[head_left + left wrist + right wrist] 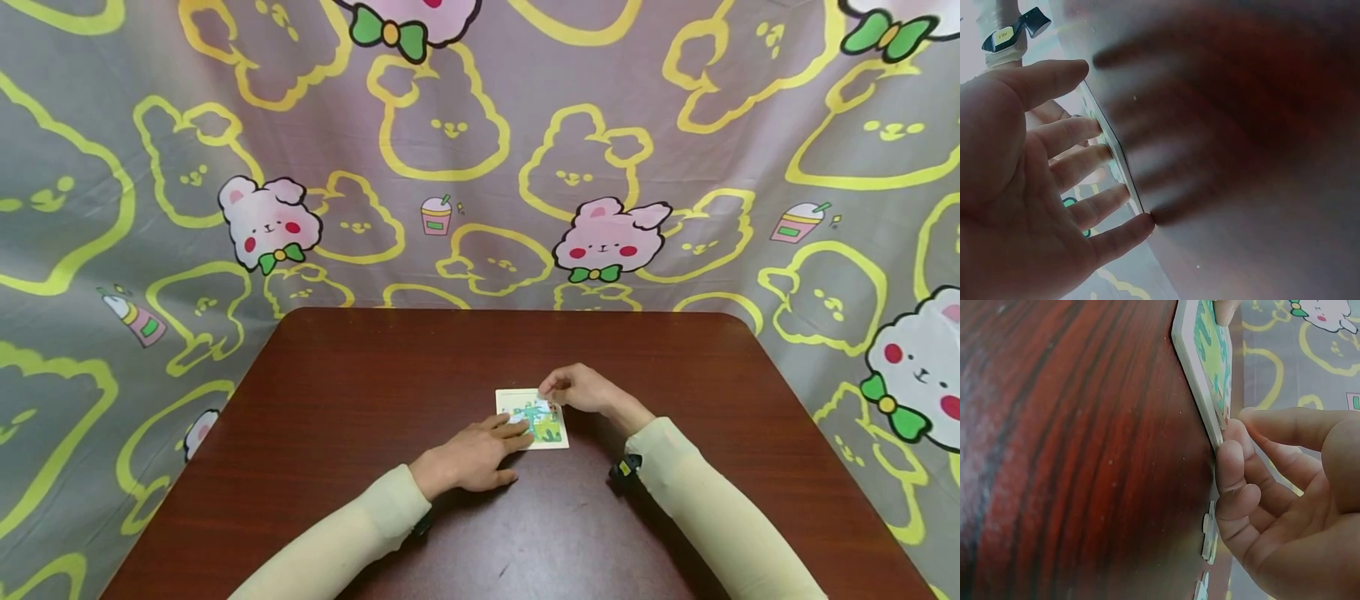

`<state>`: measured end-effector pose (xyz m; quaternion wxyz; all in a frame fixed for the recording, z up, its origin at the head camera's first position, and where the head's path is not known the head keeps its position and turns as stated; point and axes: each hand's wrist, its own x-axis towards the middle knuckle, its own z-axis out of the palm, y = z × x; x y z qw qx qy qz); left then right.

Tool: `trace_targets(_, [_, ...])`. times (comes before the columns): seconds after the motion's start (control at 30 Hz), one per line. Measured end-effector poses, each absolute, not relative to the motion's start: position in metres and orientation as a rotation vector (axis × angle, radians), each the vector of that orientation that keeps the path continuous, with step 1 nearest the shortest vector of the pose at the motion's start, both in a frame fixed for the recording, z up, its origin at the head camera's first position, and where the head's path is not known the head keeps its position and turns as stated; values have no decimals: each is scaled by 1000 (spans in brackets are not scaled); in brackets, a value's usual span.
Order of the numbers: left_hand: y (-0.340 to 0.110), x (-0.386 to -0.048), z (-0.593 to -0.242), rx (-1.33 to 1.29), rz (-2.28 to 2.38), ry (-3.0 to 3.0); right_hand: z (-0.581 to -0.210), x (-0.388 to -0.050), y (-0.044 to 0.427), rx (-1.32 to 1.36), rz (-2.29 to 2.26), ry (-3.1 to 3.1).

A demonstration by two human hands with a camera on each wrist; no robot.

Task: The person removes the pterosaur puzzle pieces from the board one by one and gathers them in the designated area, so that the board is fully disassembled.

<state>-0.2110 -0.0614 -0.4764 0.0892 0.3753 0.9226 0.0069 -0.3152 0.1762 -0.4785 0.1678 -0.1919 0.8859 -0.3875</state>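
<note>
A small square jigsaw puzzle with a pale border and a green and blue picture lies flat on the table. My left hand rests on its left part, fingers spread and fairly straight; in the left wrist view the fingertips reach over the board's edge. At the far right corner is my right hand, its fingers curled and thumb close to the index finger. They seem to pinch a puzzle piece at the board's edge, mostly hidden by the fingertips.
Loose puzzle pieces lie on the table beyond the right hand in the right wrist view. The dark red-brown table meets a patterned curtain at its back and sides. Small dark devices are strapped at the wrists.
</note>
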Motion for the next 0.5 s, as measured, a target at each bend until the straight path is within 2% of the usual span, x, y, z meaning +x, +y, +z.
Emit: trace_targets(0.5, [-62, -210, -476, 1116, 9, 2738, -477, -314, 174, -491, -1187, 2453])
